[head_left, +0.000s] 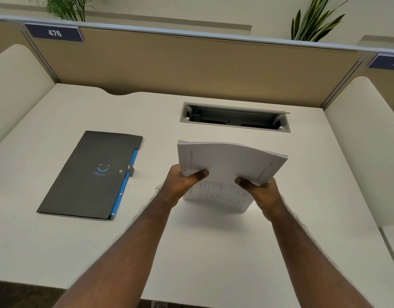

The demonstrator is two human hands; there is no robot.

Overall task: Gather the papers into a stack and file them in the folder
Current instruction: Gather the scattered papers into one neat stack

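The stack of papers (230,172) is held upright over the middle of the white bench (213,252), its lower edge close to the surface and its top edge bowed. Bare bench lies open in front of it and to its right. The dark folder (91,174) lies flat and shut well to the left, blue tabs showing along its right edge. Behind the stack, a cable slot (234,117) is sunk in the bench before a tan divider (191,70) labelled 476. The left hand (182,185) and right hand (261,192) grip the stack's 2 sides, thumbs on the front sheet, fingers hidden behind.
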